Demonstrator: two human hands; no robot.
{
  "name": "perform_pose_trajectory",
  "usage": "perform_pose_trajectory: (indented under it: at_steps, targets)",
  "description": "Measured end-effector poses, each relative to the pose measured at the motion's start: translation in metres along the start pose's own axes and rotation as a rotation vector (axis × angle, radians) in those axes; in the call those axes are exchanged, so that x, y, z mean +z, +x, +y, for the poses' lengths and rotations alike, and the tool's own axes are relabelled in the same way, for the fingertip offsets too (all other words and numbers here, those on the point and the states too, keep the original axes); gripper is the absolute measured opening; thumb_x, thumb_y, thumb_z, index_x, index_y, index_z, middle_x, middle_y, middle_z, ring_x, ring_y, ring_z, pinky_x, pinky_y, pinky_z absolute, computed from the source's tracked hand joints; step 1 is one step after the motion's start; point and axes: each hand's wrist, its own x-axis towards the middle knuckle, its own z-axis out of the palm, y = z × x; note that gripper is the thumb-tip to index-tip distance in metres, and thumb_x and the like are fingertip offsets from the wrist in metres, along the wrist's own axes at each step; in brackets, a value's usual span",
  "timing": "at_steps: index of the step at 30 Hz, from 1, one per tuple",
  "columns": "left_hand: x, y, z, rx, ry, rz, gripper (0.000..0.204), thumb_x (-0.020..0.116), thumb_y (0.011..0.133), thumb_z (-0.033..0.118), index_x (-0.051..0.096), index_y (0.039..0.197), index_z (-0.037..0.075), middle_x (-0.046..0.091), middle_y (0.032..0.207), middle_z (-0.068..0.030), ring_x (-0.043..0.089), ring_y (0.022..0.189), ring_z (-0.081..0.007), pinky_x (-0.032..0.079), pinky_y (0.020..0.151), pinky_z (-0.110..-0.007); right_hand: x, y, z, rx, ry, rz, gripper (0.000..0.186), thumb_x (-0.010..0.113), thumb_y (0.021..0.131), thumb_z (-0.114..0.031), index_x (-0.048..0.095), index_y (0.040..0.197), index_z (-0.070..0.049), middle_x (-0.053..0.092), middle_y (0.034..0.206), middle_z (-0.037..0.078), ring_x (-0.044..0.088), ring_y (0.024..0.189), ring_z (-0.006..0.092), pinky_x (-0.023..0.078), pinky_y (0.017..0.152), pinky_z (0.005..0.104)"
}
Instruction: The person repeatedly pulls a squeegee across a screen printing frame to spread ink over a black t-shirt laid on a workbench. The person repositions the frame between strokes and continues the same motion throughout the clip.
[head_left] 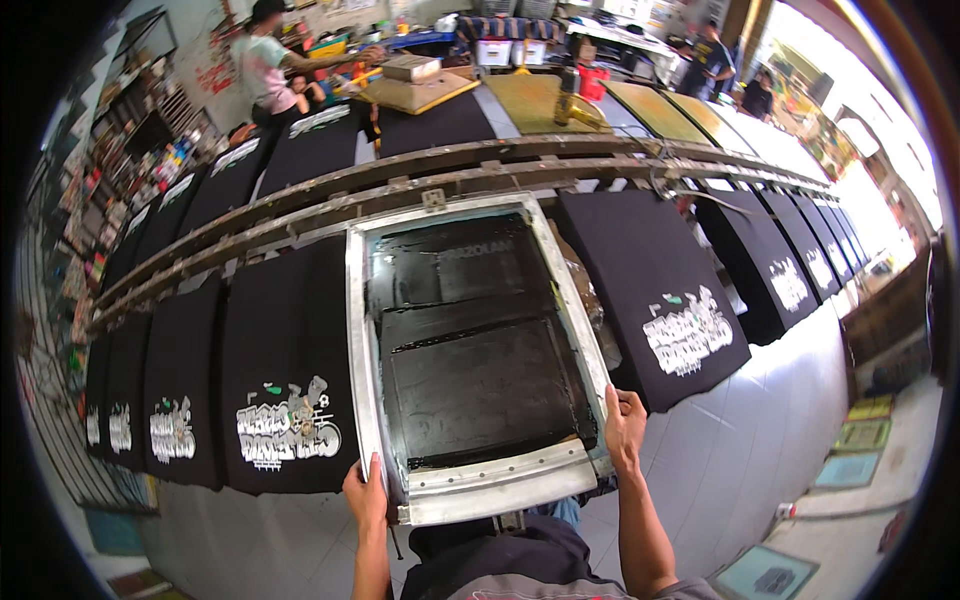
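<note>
A metal screen-printing frame [357, 320] with a dark, ink-smeared mesh [470, 380] lies in the middle, over the row of boards. A bolted silver bar [497, 475] spans its near end. My left hand [367, 495] grips the frame's lower left side, and my right hand [625, 430] grips its right side near the lower corner, fingers bent round the edge. Black shirts on boards flank the frame: one on the left [285, 320] and one on the right [640, 260], each with a white graphic print. What lies beneath the frame is mostly hidden.
Wooden rails [270, 220] run behind the frame, with more shirt-covered boards [310, 150] beyond. A cardboard box [410, 67] and a spray can [567, 95] stand on the far row. A person in a pale top [262, 70] and others work at the back. Small screens [770, 575] lie lower right.
</note>
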Motion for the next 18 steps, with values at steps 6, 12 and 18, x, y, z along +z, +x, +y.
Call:
perform_pose_trajectory:
  at_steps: [6,12,18]
  targets:
    - [0.013,-0.007,0.015,-0.043,0.003,-0.013,0.046,0.081,0.106,0.034,0.079,0.124,-0.009,0.084,0.103,-0.0125,0.072,0.093,-0.0143,0.058,0.087,-0.035,-0.003,0.019,0.005,-0.05,0.055,-0.051,0.051,0.077,0.109,-0.045,0.075,0.119,0.006,0.081,0.094,0.018,0.073,0.085,0.0186,0.056,0.077,0.0346]
    - [0.033,-0.011,0.027,-0.051,-0.018,-0.046,0.04,0.08,0.107,0.031,0.081,0.133,0.0,0.087,0.107,-0.01,0.073,0.097,-0.0112,0.059,0.087,-0.033,-0.023,0.039,0.026,-0.109,0.048,-0.118,0.052,0.07,0.113,-0.046,0.073,0.126,0.005,0.077,0.09,0.011,0.066,0.079,0.0134,0.049,0.069,0.0299]
    - [0.038,-0.014,0.034,-0.12,-0.044,-0.064,0.04,0.08,0.108,0.03,0.081,0.134,0.0,0.086,0.11,-0.0071,0.07,0.098,-0.0078,0.058,0.086,-0.031,-0.03,0.042,0.03,-0.076,0.114,-0.205,0.05,0.071,0.114,-0.044,0.072,0.128,0.004,0.075,0.097,0.009,0.063,0.082,0.0114,0.046,0.069,0.028]
